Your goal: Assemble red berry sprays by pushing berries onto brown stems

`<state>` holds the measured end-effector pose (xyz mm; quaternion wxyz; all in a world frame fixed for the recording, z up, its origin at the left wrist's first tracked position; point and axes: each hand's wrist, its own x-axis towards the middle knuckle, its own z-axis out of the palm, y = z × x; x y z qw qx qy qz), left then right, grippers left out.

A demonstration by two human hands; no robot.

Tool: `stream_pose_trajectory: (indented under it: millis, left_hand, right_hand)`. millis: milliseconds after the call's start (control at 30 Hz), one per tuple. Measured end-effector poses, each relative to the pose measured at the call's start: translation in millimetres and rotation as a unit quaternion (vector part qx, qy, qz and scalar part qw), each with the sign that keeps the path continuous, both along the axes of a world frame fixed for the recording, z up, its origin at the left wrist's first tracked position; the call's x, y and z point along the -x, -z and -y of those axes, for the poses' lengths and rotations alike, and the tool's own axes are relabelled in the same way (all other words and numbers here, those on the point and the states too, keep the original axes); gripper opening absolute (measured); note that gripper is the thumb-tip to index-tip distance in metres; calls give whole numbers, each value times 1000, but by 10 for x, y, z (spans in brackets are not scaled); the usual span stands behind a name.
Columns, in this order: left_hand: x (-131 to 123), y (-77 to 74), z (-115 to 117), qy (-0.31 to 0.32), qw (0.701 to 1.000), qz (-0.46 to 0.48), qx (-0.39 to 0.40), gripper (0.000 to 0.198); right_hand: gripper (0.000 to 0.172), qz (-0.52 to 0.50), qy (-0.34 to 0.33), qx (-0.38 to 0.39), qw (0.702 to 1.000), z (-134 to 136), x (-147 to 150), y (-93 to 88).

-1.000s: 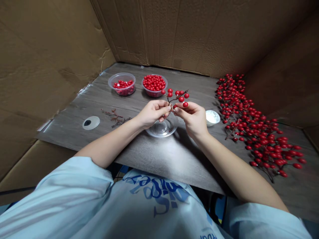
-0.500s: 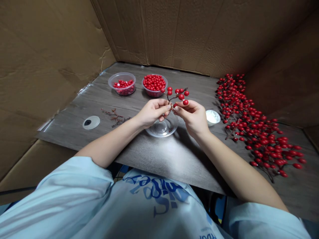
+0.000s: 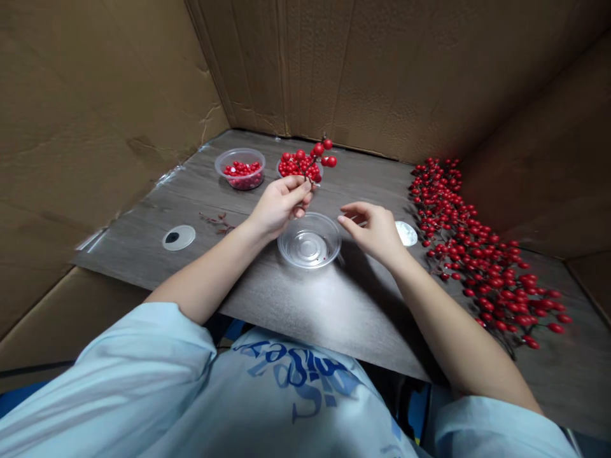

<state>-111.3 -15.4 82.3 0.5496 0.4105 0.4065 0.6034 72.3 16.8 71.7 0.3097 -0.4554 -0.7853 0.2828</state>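
Observation:
My left hand (image 3: 280, 205) is shut on the stem of a sprig of artificial red berries (image 3: 312, 158), which rises from my fingertips and overlaps a tub behind it. My right hand (image 3: 371, 232) holds nothing, its fingers loosely apart just above the table. It sits to the right of a round clear glass dish (image 3: 309, 242), apart from its rim. The dish lies between my hands, and only a few tiny red specks show in it.
Behind my hands are a clear tub of red berries (image 3: 240, 154) and a second berry-filled tub (image 3: 279, 169). A large heap of berry sprigs (image 3: 482, 254) lies right, near a small dish of white powder (image 3: 407, 233). Dark twigs (image 3: 217, 222) and a round disc (image 3: 178, 237) lie left. Cardboard walls (image 3: 372, 76) surround the grey wood-grain board (image 3: 334, 305).
My right hand has let go of the sprig and moved right, its fingers now apart. My left hand has carried the sprig left and away from me, out over the tubs.

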Motion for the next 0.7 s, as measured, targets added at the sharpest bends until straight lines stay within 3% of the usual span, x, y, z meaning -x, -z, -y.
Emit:
stream_pose_trajectory:
  millis: [167,467,700]
  left_hand:
    - [115,33,-41,-78,997,2,-10,27]
    - [368,272,-251,-199,980,14,-25,18]
    - [321,270,-443,-209,976,63,18,11]
  right_hand:
    - [32,121,-33,35,991,-5,64,5]
    - [26,191,-31,54,980,-145,166,-21]
    - [22,217,-2,29,976,-266,160,-44]
